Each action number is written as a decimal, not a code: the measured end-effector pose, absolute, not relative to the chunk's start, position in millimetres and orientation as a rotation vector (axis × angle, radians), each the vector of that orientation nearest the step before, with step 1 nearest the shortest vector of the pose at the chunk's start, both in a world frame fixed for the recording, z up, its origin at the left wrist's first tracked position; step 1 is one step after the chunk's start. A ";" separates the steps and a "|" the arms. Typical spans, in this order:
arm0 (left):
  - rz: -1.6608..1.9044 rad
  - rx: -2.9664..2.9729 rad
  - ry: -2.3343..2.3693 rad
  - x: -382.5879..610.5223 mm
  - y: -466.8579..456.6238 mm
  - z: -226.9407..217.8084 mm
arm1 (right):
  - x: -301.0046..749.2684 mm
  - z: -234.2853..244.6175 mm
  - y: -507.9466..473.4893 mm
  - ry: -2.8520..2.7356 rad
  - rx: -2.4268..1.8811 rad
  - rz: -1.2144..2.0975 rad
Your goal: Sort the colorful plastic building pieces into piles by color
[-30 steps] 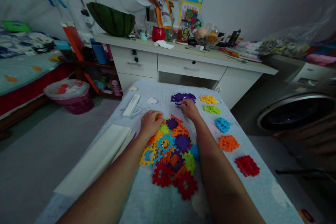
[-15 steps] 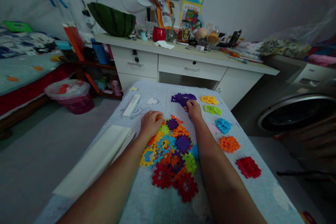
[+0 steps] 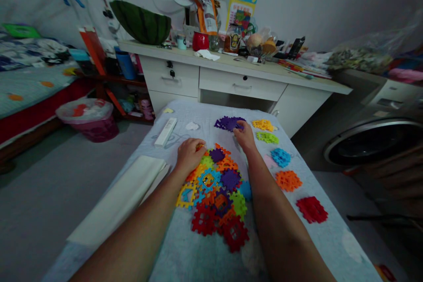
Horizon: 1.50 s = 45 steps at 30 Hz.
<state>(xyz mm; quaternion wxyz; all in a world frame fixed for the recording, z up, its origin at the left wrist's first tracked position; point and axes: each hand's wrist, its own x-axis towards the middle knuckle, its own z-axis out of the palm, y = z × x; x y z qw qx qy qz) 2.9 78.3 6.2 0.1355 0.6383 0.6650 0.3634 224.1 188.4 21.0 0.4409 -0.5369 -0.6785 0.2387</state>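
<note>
A mixed heap of toothed plastic building tiles in several colours lies in the middle of the cloth-covered table. At its far left edge my left hand is closed, fingers curled over an orange-yellow tile that is mostly hidden. My right hand is at the near right edge of a pile of purple tiles, thumb and forefinger apart. Down the right side lie separate groups of tiles: yellow, lime green, blue, orange and red.
A long white box and a folded cream cloth lie on the left of the table. Behind it stands a white desk with a watermelon half on top. A washing machine stands to the right.
My right hand's fingers have spread apart and lifted slightly at the purple pile. My left hand has stayed nearly in place.
</note>
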 end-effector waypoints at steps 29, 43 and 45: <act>1.039 1.848 1.911 2.9 77.3 9.9 | 235.9 49.5 176.1 -1.553 -1.446 0.811; 1.034 1.829 1.923 3.3 76.7 10.0 | 238.7 17.4 190.6 -1.198 -1.445 0.899; 1.031 1.832 1.925 3.3 76.8 9.9 | 237.5 17.1 191.2 -1.168 -1.432 0.909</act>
